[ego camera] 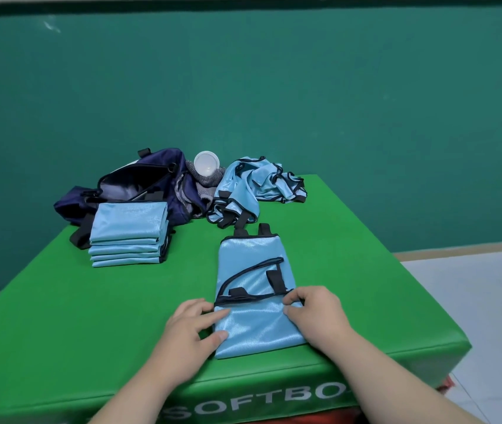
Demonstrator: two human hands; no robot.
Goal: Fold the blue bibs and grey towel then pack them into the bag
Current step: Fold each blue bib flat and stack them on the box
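Observation:
A partly folded light blue bib [254,301] with black trim lies lengthwise near the front of the green soft box [121,301]. My left hand [193,327] pinches its left edge, thumb on top. My right hand [314,310] pinches its right edge at the fold line. A stack of several folded blue bibs [129,232] sits at the back left, in front of the open navy bag [139,185]. A heap of unfolded blue bibs [256,185] lies at the back. The grey towel [204,182] is crumpled between bag and heap.
A white round lid or cup [206,163] rests on the grey towel. Beyond the box stands a dark green wall [274,87]. The box's right edge drops to a pale tiled floor [473,301]. Bare green surface lies between the stack and the bib.

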